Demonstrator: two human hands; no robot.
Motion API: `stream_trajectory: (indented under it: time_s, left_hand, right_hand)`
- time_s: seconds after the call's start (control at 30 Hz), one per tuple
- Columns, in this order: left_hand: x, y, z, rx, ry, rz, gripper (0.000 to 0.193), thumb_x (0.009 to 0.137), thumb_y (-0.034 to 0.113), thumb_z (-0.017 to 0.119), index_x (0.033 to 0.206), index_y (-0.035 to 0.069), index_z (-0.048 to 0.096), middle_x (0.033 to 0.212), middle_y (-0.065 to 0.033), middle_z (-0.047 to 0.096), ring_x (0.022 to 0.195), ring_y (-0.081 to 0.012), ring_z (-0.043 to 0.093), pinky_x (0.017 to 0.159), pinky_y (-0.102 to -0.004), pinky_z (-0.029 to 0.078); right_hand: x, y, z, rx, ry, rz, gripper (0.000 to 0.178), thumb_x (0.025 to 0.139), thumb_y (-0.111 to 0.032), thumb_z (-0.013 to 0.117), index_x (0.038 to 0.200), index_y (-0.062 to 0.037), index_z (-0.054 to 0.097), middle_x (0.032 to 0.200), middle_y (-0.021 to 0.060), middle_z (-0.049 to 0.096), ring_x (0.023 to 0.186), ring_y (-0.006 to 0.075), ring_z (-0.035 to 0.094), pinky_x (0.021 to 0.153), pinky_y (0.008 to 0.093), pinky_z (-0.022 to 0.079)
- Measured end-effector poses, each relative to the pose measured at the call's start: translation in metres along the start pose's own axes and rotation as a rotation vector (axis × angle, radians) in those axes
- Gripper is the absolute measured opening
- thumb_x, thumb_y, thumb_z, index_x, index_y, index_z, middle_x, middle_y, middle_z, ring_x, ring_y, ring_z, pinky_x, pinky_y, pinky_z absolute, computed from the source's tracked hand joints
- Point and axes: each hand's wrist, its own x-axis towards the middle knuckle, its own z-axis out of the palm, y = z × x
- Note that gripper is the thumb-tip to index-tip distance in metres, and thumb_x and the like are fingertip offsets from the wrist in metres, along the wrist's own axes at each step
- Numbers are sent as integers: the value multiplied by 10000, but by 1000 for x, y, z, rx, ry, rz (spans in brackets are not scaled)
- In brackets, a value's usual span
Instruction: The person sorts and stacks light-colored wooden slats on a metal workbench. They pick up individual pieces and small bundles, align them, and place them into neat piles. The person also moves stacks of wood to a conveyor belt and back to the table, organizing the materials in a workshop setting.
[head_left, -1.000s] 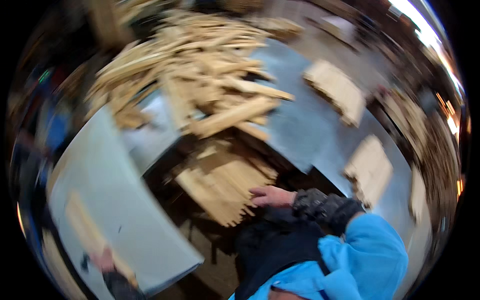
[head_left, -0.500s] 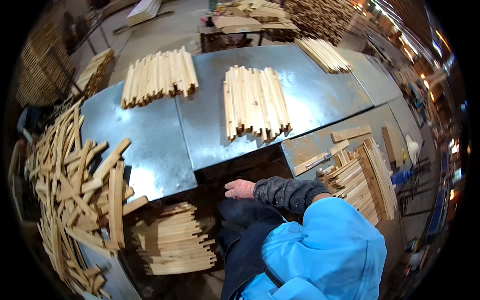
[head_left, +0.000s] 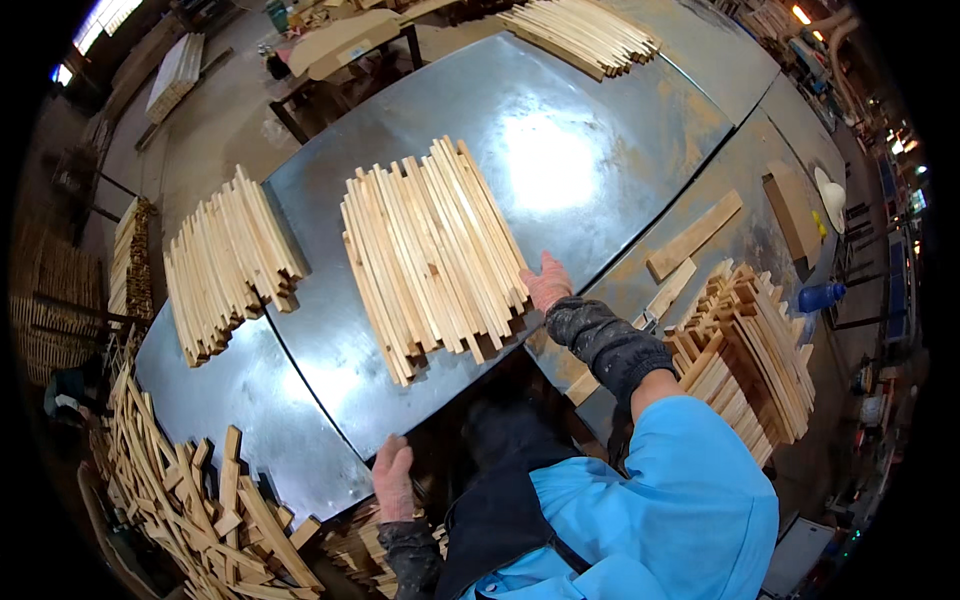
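Dozens of pale yellow-to-tan, straight, narrow wooden strips [head_left: 430,260] are seen in the head view, laid side by side as a rough block on a broad, shiny grey metal surface [head_left: 640,150], close to its near edge. Each strip may be judged light and stiff, but as a loose set they would likely be weighty and prone to slide apart, since no binding is seen. They are best taken from both long sides and squeezed inward; sawn wood should give fair grip, though slipping on the smooth metal seems easy.

Straight grain and a few darker knots are shown, and both ends are left staggered. At their right side, near the closer corner, the pink right hand [head_left: 548,282] is placed with fingers parted; contact appears made, but whether any pressure is applied cannot be told. The pink left hand [head_left: 393,478] is held below the block, beside the surface's near edge, loosely unfolded, with nothing seen in it. A shorter row of similar strips [head_left: 228,262] is set to the left.
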Motion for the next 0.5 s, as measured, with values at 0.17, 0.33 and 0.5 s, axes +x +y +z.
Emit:
stream_trajectory:
  time_s: [0.17, 0.33, 0.5]
  left_hand:
    - [52, 25, 87, -26, -151, -101, 678, 1033, 123, 711, 1596, -120, 420, 1590, -259, 524, 1467, -317, 521, 1215, -395, 421]
    - [85, 35, 142, 15, -278, -161, 684, 1046, 147, 708, 1611, -99, 411, 1613, -280, 495, 1498, -337, 492, 1225, -407, 414]
    - [106, 32, 185, 77, -363, -182, 680, 1038, 148, 723, 1605, -86, 430, 1590, -271, 530, 1469, -319, 527, 1213, -395, 428]
  right_hand:
    - [30, -11, -10, 204, -406, -1, 700, 880, -406, 839, 1415, 0, 642, 1346, 251, 714, 1238, 389, 682, 1076, 452, 530]
    - [53, 1, -17, 283, -464, -66, 616, 821, -297, 912, 1326, -23, 690, 1173, 177, 790, 1025, 313, 751, 977, 417, 574]
    - [59, -1, -21, 343, -532, -32, 562, 847, -220, 896, 1338, -37, 692, 1154, 150, 804, 1011, 278, 743, 963, 396, 570]
